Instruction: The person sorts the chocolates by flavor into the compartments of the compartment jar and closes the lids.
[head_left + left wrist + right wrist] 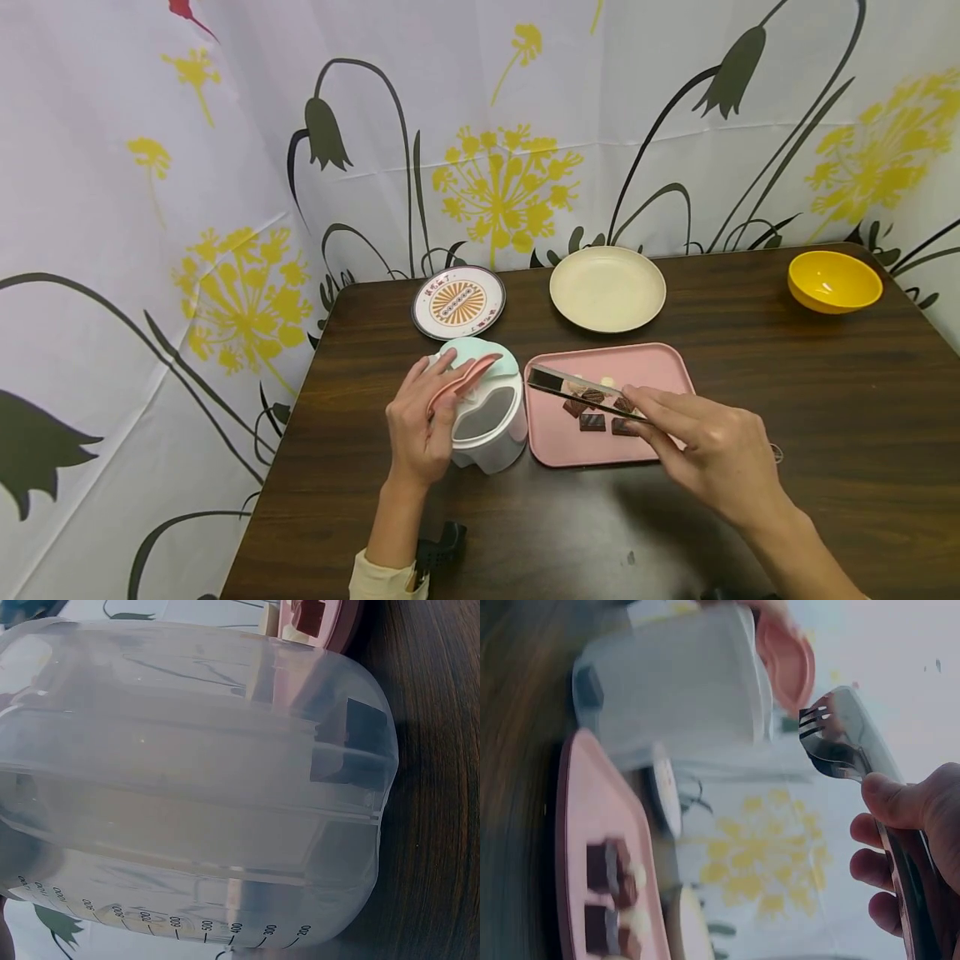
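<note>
My left hand (423, 417) holds up a pink flip lid (463, 383) of a translucent storage canister (491, 442), thumb and fingers at its edges. Mint and clear lids cover other parts of the canister's top. Measuring marks run along its wall, and a dark square piece (349, 742) shows inside near the bottom. My right hand (705, 442) grips metal tongs (577, 392) with a forked tip, raised above a pink tray (547, 446). Nothing shows between the tong tips. Dark chocolate pieces (592, 422) and smaller pale ones lie on the tray.
Behind the canister lies a patterned plate (483, 304), and a cream plate (607, 292) stands behind the tray. A yellow bowl (834, 283) sits at the back right of the dark wood table (840, 400). A flower-printed curtain (465, 92) hangs along the back.
</note>
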The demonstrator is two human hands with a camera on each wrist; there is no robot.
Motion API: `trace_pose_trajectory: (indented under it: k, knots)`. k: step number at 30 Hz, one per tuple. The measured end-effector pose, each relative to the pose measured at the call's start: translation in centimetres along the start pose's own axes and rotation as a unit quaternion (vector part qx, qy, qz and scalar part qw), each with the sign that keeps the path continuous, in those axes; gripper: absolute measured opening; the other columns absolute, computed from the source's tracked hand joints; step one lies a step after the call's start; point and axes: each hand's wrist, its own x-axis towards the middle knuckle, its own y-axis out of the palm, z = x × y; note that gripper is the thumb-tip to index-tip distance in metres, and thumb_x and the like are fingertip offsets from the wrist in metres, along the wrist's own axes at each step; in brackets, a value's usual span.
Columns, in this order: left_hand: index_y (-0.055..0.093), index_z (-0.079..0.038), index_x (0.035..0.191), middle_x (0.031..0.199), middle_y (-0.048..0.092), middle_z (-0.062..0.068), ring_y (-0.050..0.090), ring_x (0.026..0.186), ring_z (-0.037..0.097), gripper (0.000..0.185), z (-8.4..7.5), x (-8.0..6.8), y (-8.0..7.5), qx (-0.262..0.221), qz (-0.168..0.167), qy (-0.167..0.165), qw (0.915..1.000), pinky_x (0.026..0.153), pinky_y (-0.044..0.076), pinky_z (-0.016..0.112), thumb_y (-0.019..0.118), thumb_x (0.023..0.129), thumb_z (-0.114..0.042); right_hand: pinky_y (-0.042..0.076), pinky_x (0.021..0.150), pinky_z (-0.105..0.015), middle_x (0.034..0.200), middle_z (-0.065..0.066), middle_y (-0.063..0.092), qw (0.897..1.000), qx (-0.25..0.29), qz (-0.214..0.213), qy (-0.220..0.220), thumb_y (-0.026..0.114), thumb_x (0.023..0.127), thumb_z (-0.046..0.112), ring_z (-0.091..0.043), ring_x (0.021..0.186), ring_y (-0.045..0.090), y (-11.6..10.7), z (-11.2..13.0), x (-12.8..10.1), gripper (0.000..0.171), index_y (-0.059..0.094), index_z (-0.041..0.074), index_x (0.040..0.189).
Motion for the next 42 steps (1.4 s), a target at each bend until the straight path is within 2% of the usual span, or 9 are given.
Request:
trace_pose_trajectory:
  k: [9, 16, 21, 25, 34, 42]
  knots:
    - [0.074, -0.004, 0.109, 0.108, 0.073, 0.011, 0.066, 0.109, 0.032, 0.036, 0.0, 0.1, 0.0, -0.004, -0.002, 0.002, 1.0, 0.102, 0.04, 0.055, 0.046, 0.093, -0.02, 0.056, 0.07, -0.037, 0.102, 0.002, 0.075, 0.997, 0.046, 0.03, -0.049, 0.054, 0.1, 0.039, -0.015, 0.087, 0.072, 1.8, 2.4, 1.4, 0.035, 0.076, 0.013, 0.111]
    - [0.073, -0.004, 0.112, 0.11, 0.072, 0.011, 0.066, 0.11, 0.031, 0.037, 0.0, 0.0, 0.0, -0.002, 0.003, 0.001, 1.0, 0.103, 0.039, 0.054, 0.046, 0.095, -0.022, 0.054, 0.067, -0.036, 0.101, 0.005, 0.074, 0.995, 0.052, 0.051, -0.064, 0.053, 0.101, 0.037, -0.013, 0.089, 0.071, 2.7, 3.0, 1.5, 0.033, 0.076, 0.015, 0.112]
    - [0.073, -0.004, 0.112, 0.109, 0.072, 0.012, 0.066, 0.109, 0.032, 0.037, 0.0, 0.1, 0.0, -0.003, 0.001, 0.006, 1.0, 0.103, 0.039, 0.053, 0.046, 0.095, -0.022, 0.055, 0.066, -0.036, 0.105, 0.006, 0.073, 0.993, 0.057, 0.084, -0.056, 0.056, 0.1, 0.036, -0.013, 0.091, 0.07, 2.7, 3.1, 1.4, 0.031, 0.074, 0.016, 0.115]
    - [0.073, -0.003, 0.111, 0.108, 0.073, 0.012, 0.066, 0.108, 0.032, 0.037, 0.0, 0.2, 0.0, -0.001, -0.002, 0.009, 1.0, 0.102, 0.04, 0.054, 0.046, 0.095, -0.022, 0.055, 0.066, -0.036, 0.106, 0.006, 0.073, 0.992, 0.06, 0.102, -0.048, 0.066, 0.094, 0.031, -0.013, 0.092, 0.07, 2.7, 3.1, 1.4, 0.029, 0.074, 0.015, 0.117]
    - [0.073, -0.003, 0.112, 0.108, 0.072, 0.012, 0.066, 0.108, 0.033, 0.037, 0.0, 0.1, -0.1, 0.001, -0.002, 0.01, 1.0, 0.101, 0.04, 0.056, 0.046, 0.096, -0.022, 0.055, 0.068, -0.038, 0.109, 0.005, 0.073, 0.99, 0.047, 0.132, -0.026, 0.075, 0.085, 0.029, -0.014, 0.095, 0.07, 2.5, 3.0, 1.4, 0.038, 0.072, 0.016, 0.121]
    - [0.073, -0.004, 0.111, 0.107, 0.073, 0.012, 0.066, 0.108, 0.033, 0.037, 0.0, 0.1, -0.1, -0.002, -0.002, 0.007, 1.0, 0.101, 0.04, 0.055, 0.046, 0.095, -0.022, 0.055, 0.081, -0.04, 0.114, 0.004, 0.071, 0.988, 0.044, 0.149, -0.018, 0.069, 0.092, 0.035, -0.017, 0.099, 0.07, 1.6, 2.6, 1.6, 0.039, 0.069, 0.017, 0.126]
